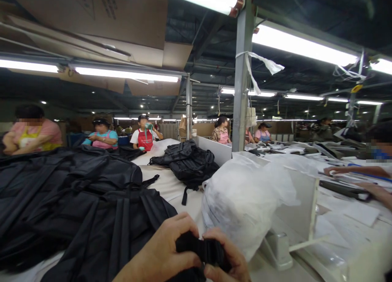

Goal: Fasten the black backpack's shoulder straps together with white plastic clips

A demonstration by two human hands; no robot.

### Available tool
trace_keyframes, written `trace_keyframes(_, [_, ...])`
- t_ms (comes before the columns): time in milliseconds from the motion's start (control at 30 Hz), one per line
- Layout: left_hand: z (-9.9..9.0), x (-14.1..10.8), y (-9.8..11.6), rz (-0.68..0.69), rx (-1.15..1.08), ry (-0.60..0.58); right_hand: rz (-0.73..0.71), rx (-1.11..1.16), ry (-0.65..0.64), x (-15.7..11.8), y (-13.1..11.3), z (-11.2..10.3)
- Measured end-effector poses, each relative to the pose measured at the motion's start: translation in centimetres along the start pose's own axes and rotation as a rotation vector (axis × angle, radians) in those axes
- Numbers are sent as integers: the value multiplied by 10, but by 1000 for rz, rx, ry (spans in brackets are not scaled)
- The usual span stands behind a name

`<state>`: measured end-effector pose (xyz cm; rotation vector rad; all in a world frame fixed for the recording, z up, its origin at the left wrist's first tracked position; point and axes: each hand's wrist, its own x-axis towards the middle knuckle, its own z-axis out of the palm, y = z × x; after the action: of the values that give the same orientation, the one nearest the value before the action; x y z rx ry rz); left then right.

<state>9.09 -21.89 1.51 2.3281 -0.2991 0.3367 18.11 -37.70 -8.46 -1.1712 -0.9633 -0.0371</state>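
At the bottom middle of the head view, my left hand [163, 249] grips a black strap [187, 243] between thumb and fingers. My right hand [229, 255] is closed around a black plastic buckle [211, 251] joined to that strap. Both hands are close together, and the buckle is partly hidden by my fingers. Below them, black fabric runs out of the bottom of the view. Black backpacks [113, 216] with long straps lie piled to the left of my hands. Farther back, another black backpack [192, 161] rests on the light table [165, 182].
A filled translucent plastic bag [241, 196] stands right of my hands, against a white divider [301, 200]. A metal post [241, 86] rises behind it. Several people work across the tables; a person's arm [358, 171] reaches in from the right over dark pieces. Lamps hang overhead.
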Motion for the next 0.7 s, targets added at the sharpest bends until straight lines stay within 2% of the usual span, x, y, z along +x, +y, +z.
trace_keyframes(100, [0, 1, -5, 12, 30, -27, 86, 102, 10, -2, 6, 3])
trace_keyframes(200, [1, 0, -8, 85, 19, -14, 146, 115, -28, 0, 4, 2])
trace_keyframes(333, [8, -1, -9, 159, -154, 50, 87, 151, -89, 3, 2, -2])
trace_keyframes(433, [15, -2, -12, 134, -190, 108, 106, 206, -69, 1, 6, -4])
trace_keyframes(500, [18, -3, -13, 85, -97, 112, 132, 161, -88, 1, 7, -4])
trace_keyframes(600, [16, -5, -15, 17, 134, 85, -31, -101, -148, 7, -3, -3])
trace_keyframes(700, [7, -6, -15, -15, 222, -49, -253, -423, -237, 15, -17, -2])
